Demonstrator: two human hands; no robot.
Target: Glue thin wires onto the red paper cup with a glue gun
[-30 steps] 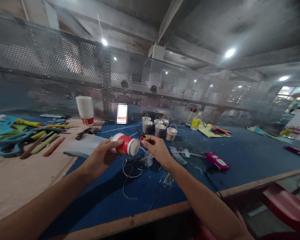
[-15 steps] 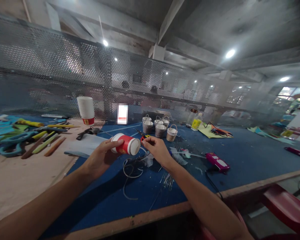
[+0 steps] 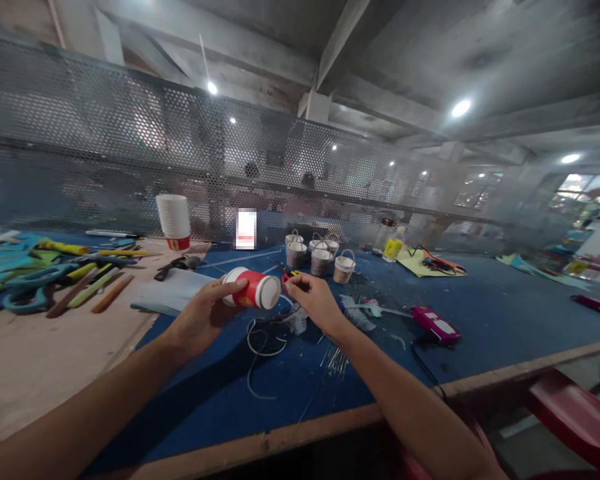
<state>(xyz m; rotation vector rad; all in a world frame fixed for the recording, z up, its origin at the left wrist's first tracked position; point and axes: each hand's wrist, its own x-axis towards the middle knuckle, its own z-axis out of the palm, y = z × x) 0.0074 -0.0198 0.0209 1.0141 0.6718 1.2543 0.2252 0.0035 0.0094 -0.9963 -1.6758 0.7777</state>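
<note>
My left hand (image 3: 205, 313) is wrapped round a red and white paper cup (image 3: 253, 289), tilted on its side with its white base toward the right. Close to that base, the fingertips of my right hand (image 3: 313, 300) are pinched together. What they hold, if anything, is too small to make out. Just behind those fingers show pliers (image 3: 289, 273) with red and yellow handles, partly hidden by the hand. Beneath the hands, a loose coil of thin wire or cord (image 3: 267, 347) lies on the blue tabletop (image 3: 195, 407).
Small handled buckets (image 3: 320, 261) stand behind my hands. A stack of paper cups (image 3: 174, 220) is at the back left, near blue scissors (image 3: 33, 293) and tools. Thin wires (image 3: 336, 360), a magenta box-shaped device (image 3: 435, 325) and a yellow-labelled bottle (image 3: 394, 245) are on the right.
</note>
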